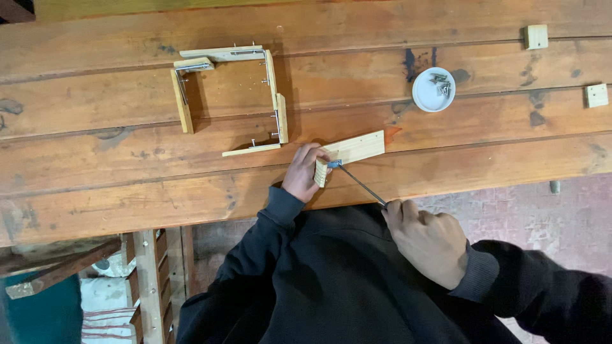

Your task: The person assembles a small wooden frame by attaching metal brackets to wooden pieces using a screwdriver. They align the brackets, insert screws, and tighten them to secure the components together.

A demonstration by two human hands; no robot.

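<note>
- Slat (357, 150) lies at the counter (127, 185) edge, left hand (303, 172) clamped on its near end.
- Right hand (427, 239) grips a screwdriver (360, 185); keep the tip square on the bracket (334, 164), pressing steadily.

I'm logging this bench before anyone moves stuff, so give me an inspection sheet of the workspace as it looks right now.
Surface: wooden plank workbench, stained with dark marks.
Job's things: pale wood strip with a metal bracket at its near end; screwdriver with its tip at the bracket.
Clutter: partly built wooden frame with metal brackets; white dish holding screws; two small wood blocks.
Hands: left hand grips the strip's end; right hand holds the screwdriver handle.
Cables: nothing seen.
Surroundings: reddish floor at right; wooden ladder-like rack and teal object below the bench.
</note>
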